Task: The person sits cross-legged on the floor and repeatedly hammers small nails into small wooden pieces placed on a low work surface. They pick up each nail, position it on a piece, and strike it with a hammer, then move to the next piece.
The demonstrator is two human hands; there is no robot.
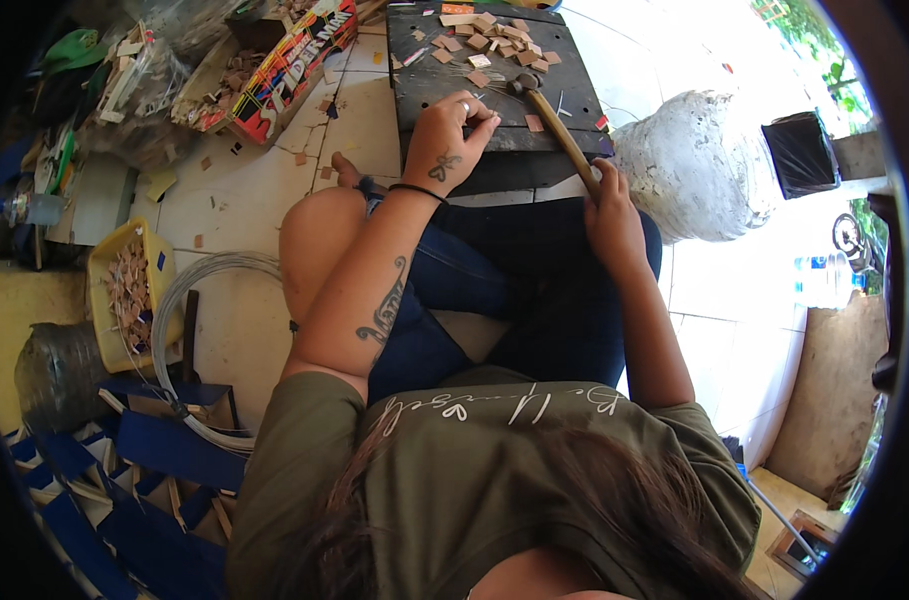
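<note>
Dark wooden block sits at top centre of the frame, littered with small tan squares. Our left hand pinches something tiny there, too small to identify. Our right hand is closed round the hammer handle, head resting just beside the left fingertips. We judge the risk: a strike catching those fingers, or squares scattering off.

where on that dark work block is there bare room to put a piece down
The near-left part of the dark block, between the left hand and the block's left edge, looks mostly bare. The far end is crowded with small tan squares. The near-right strip is taken by the hammer held in the right hand.
</note>
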